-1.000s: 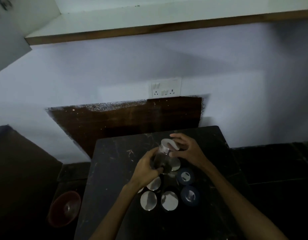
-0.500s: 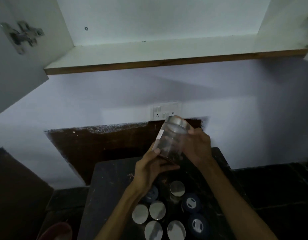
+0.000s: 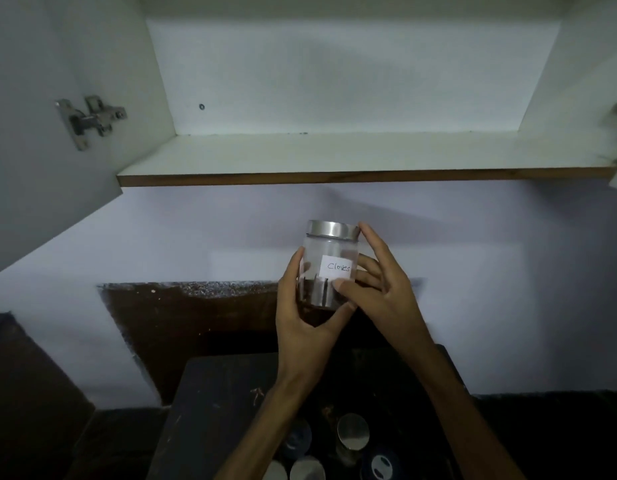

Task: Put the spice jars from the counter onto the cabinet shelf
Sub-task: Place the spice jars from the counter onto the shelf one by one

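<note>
A glass spice jar [image 3: 329,268] is held upright in mid-air by both hands, below the front edge of the cabinet shelf [image 3: 335,155] and well above the counter [image 3: 210,403]. The left hand [image 3: 305,317] is cupped under and around the jar's lower left side, with the thumb pressed across the base and the fingers wrapped behind the glass. The right hand [image 3: 380,289] is set against the jar's right side: its thumb is laid on the front near the bottom, one finger is raised to touch the edge of the steel lid [image 3: 333,229], and the remaining fingers are curled behind. Both forearms are stretched up and forward from the bottom of the view.

One jar is held; a white label [image 3: 338,267] reading "Cloves" is stuck on its front, and dark contents are seen in its lower part. On the counter below, five more jars [image 3: 353,431] are partly visible between the forearms: three with silver lids and two with dark blue lids. One metal hinge [image 3: 88,121] is seen on the open cabinet door at the left.
</note>
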